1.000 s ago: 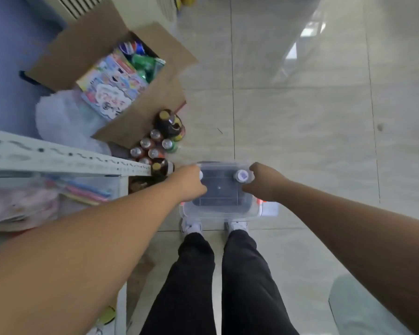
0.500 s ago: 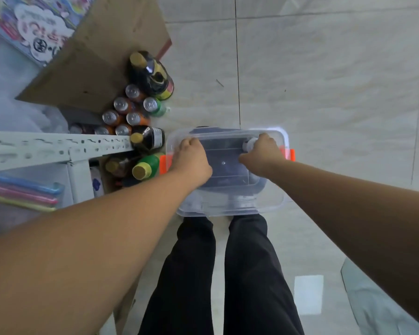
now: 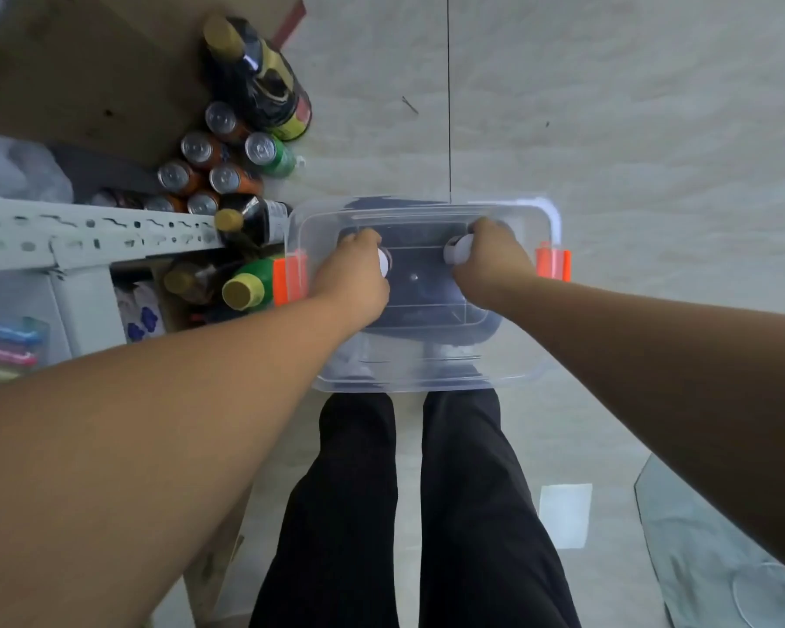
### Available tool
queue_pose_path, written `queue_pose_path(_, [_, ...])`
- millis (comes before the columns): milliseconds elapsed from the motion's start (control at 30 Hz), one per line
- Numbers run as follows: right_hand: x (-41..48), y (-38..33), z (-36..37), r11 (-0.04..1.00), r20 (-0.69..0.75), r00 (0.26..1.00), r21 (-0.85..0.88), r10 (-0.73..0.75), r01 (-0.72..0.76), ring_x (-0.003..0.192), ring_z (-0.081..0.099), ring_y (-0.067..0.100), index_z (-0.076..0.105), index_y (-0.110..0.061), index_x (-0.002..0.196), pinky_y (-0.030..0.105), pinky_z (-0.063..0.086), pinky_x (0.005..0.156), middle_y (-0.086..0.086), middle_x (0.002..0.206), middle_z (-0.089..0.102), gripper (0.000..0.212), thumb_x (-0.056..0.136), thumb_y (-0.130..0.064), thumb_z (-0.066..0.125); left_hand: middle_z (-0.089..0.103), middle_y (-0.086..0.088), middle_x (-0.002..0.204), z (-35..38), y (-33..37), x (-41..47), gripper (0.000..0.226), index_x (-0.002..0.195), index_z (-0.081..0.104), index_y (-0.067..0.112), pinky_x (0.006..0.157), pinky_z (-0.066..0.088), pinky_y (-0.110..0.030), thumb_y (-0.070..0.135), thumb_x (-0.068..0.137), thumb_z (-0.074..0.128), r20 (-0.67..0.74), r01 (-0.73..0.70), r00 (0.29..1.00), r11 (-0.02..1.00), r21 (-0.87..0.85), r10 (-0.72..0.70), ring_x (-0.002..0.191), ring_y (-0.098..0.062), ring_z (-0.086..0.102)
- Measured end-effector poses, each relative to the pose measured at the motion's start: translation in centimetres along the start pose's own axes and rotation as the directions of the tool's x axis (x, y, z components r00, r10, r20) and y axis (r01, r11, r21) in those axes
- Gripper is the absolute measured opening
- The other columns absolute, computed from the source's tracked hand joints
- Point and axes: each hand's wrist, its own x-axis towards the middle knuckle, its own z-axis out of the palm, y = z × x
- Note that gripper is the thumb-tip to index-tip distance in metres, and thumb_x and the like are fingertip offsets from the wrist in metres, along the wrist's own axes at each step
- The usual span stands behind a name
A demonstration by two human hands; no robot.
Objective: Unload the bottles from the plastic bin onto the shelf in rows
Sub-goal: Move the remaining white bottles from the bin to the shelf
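A clear plastic bin (image 3: 427, 383) with orange side latches stands on the tiled floor in front of my feet. Both my hands reach down into it. My left hand (image 3: 354, 274) grips a white-capped bottle (image 3: 384, 261) on the bin's left side. My right hand (image 3: 490, 260) grips another white-capped bottle (image 3: 457, 249) on the right side. Only the caps show; the bottle bodies are hidden under my hands. The white metal shelf (image 3: 87, 240) juts in from the left, its edge level with the bin's far left corner.
Left of the bin, on the floor, stand several drink cans (image 3: 209, 167), a big dark bottle (image 3: 257, 79), smaller dark bottles (image 3: 245, 219) and a green bottle (image 3: 250, 285). A cardboard box (image 3: 82, 70) lies behind them. Open tiled floor stretches to the right.
My view has dropped lower and closer over the bin. Both hands have stayed on the two white-capped bottles inside it.
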Motion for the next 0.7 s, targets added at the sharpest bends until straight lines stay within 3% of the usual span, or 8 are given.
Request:
queue_pose_path(133, [-3.4, -1.0, -3.0, 0.999, 0.041, 0.998, 0.009, -0.042, 0.042, 0.108, 0.061, 0.032, 0.046, -0.005, 0.132, 0.037, 0.051, 0.089, 0.015, 0.121, 0.061, 0.045, 0.092, -0.021, 0.059, 0.054, -0.011, 0.136, -3.2, 1.5, -2.7, 0.055, 0.138, 0.045, 0.015, 0.078, 0.039, -0.026, 0.024, 0.088, 0.067, 0.051, -0.029, 0.998, 0.999, -0.022, 0.03, 0.113, -0.03, 0.059])
queue_pose_path(267, [-9.9, -2.6, -9.4, 0.996, 0.066, 0.994, -0.003, -0.089, 0.09, 0.096, 0.061, 0.032, 0.044, -0.005, 0.125, 0.037, 0.049, 0.077, 0.016, 0.113, 0.062, 0.043, 0.093, -0.029, 0.058, 0.062, -0.011, 0.126, -11.0, 5.1, -7.6, 0.053, 0.13, 0.054, 0.013, 0.075, 0.041, -0.027, 0.04, 0.086, 0.068, 0.154, -0.138, 0.979, 0.99, 0.041, 0.13, 0.104, -0.03, 0.06])
queue_pose_path(333, [-13.5, -4.1, -14.4, 0.988, 0.076, 0.987, -0.048, -0.141, 0.145, 0.094, 0.06, 0.032, 0.048, -0.002, 0.121, 0.033, 0.045, 0.069, 0.017, 0.113, 0.062, 0.042, 0.09, -0.025, 0.062, 0.065, -0.009, 0.114, -16.4, 7.9, -10.7, 0.044, 0.116, 0.062, 0.013, 0.073, 0.047, -0.032, 0.038, 0.081, 0.071, 0.188, -0.21, 0.963, 0.975, 0.07, 0.193, 0.092, -0.026, 0.057])
queue_pose_path(400, [-17.2, -6.1, -20.2, 0.976, 0.069, 0.98, -0.1, -0.185, 0.192, 0.09, 0.061, 0.029, 0.055, -0.001, 0.116, 0.028, 0.045, 0.062, 0.017, 0.111, 0.065, 0.04, 0.084, -0.022, 0.065, 0.062, -0.001, 0.085, -22.1, 10.9, -14.2, 0.024, 0.089, 0.064, 0.02, 0.061, 0.044, -0.03, 0.036, 0.074, 0.074, 0.187, -0.273, 0.949, 0.958, 0.092, 0.253, 0.076, -0.025, 0.054])
queue_pose_path(433, [-19.0, -7.4, -23.2, 0.968, 0.067, 0.975, -0.125, -0.211, 0.218, 0.089, 0.063, 0.029, 0.058, 0.0, 0.114, 0.029, 0.049, 0.062, 0.017, 0.109, 0.067, 0.039, 0.082, -0.021, 0.067, 0.057, 0.003, 0.071, -25.0, 12.5, -16.0, 0.02, 0.078, 0.062, 0.022, 0.054, 0.042, -0.027, 0.034, 0.071, 0.075, 0.185, -0.299, 0.943, 0.949, 0.097, 0.278, 0.066, -0.022, 0.051])
queue_pose_path(533, [-24.5, -11.8, -32.6, 0.926, 0.046, 0.953, -0.229, -0.299, 0.301, 0.093, 0.069, 0.03, 0.069, 0.002, 0.104, 0.037, 0.057, 0.076, 0.019, 0.104, 0.072, 0.039, 0.072, -0.019, 0.076, 0.055, 0.008, 0.05, -34.0, 17.1, -21.8, 0.01, 0.071, 0.067, 0.019, 0.035, 0.034, -0.016, 0.022, 0.067, 0.076, 0.22, -0.348, 0.922, 0.93, 0.115, 0.318, 0.037, -0.004, 0.043])
queue_pose_path(633, [-30.5, -16.9, -41.5, 0.842, 0.079, 0.92, -0.378, -0.385, 0.385, 0.077, 0.067, 0.018, 0.077, -0.002, 0.092, 0.03, 0.055, 0.07, 0.009, 0.083, 0.073, 0.034, 0.063, -0.021, 0.084, 0.048, 0.011, 0.045, -42.5, 21.3, -28.4, 0.011, 0.063, 0.067, 0.023, 0.04, 0.03, -0.017, 0.022, 0.066, 0.078, 0.217, -0.433, 0.896, 0.87, 0.234, 0.388, 0.04, -0.003, 0.036])
queue_pose_path(700, [-34.4, -20.4, -46.7, 0.761, 0.111, 0.886, -0.472, -0.449, 0.445, 0.086, 0.073, 0.02, 0.079, -0.007, 0.092, 0.036, 0.061, 0.082, 0.006, 0.091, 0.078, 0.028, 0.067, -0.021, 0.082, 0.05, 0.01, 0.052, -47.5, 23.5, -32.7, 0.015, 0.071, 0.068, 0.015, 0.045, 0.033, -0.019, 0.023, 0.067, 0.08, 0.183, -0.431, 0.902, 0.834, 0.344, 0.391, 0.047, -0.005, 0.039])
